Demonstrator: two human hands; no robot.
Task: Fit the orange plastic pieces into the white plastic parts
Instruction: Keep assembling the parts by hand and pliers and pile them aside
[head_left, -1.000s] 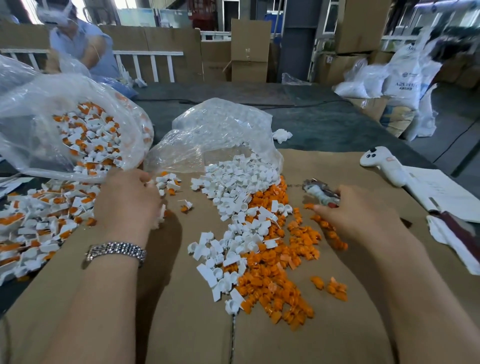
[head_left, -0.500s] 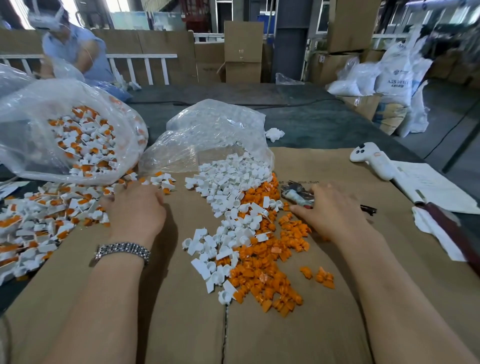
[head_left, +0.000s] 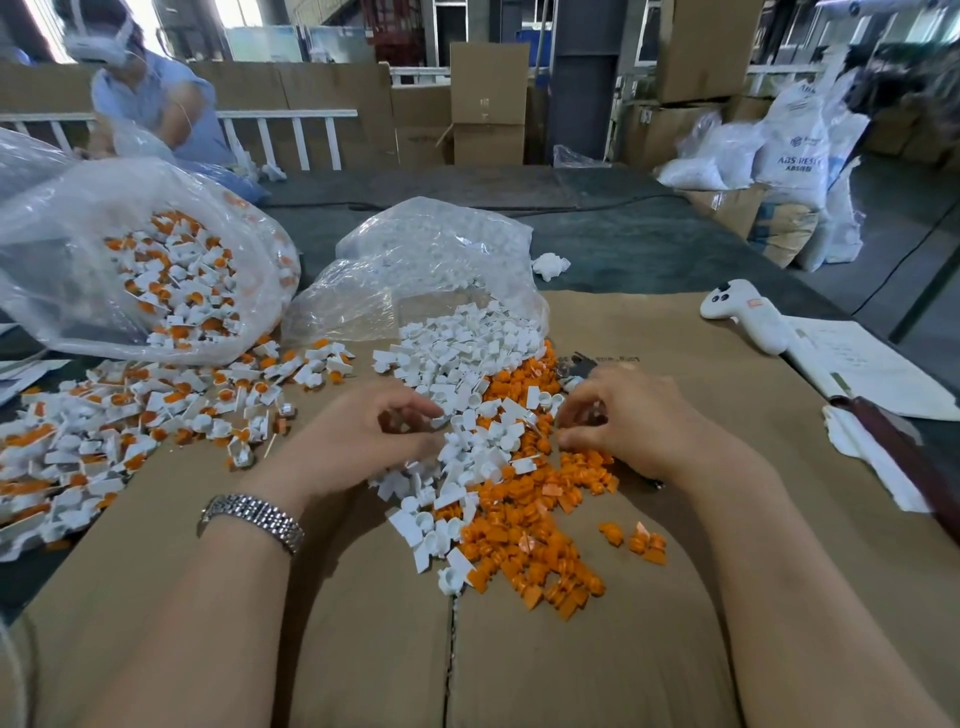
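Reaching into the mixed heap at centre, we have both hands down on the cardboard sheet (head_left: 675, 597). Our left hand (head_left: 358, 441), steel watch (head_left: 252, 519) on the wrist, sits at the left edge of the white plastic parts (head_left: 467, 364), fingers curled in among them; whether it actually pinches one we cannot tell. Our right hand (head_left: 628, 415) is at the right edge of the heap, fingertips curled down onto the orange plastic pieces (head_left: 524, 545); a grip on a piece can't be confirmed either. White parts spill from a clear plastic bag (head_left: 415, 260) at far centre, orange pieces lie near and right of them, a few strays (head_left: 636, 540) apart on the right. Far left, a second clear bag (head_left: 78, 249) holds assembled white-and-orange parts (head_left: 176, 291), more of them scattered on the near left (head_left: 104, 431). White controller (head_left: 748, 317) and papers (head_left: 872, 369) sit far right. Another person (head_left: 156, 104) with a headset works at far left.
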